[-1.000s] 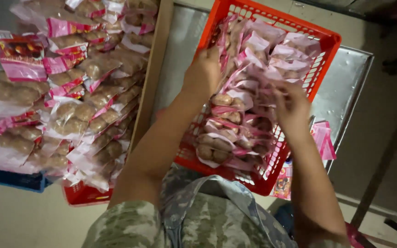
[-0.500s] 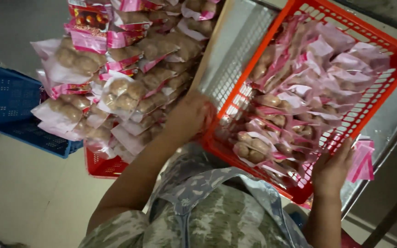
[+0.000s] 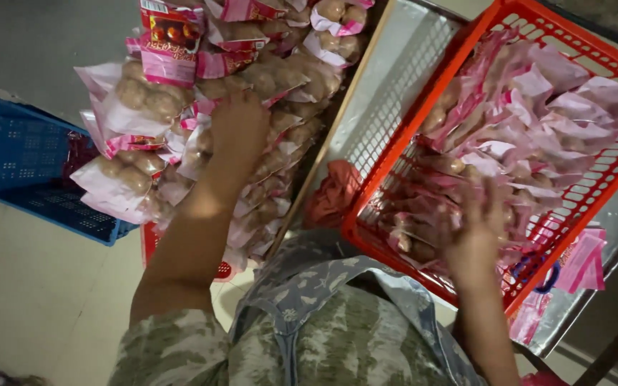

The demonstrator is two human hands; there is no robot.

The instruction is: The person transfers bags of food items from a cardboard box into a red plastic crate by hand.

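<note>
Head view: left hand point(image 3: 237, 129) lies flat on the pile point(image 3: 202, 121) at ten o'clock, right hand point(image 3: 477, 236) open in the basket point(image 3: 395, 164); best pinch one bag only.

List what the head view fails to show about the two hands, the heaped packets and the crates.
- Left hand: palm and fingertips face down into the heaped packets, so any grip is hidden.
- Right hand: motion-blurred over the orange basket; its hold cannot be told.
- Packet heap: top cut off by the upper edge.
- Red crate beneath the heap: mostly covered by packets.
- Blue crate: inside too dark to read.
</note>
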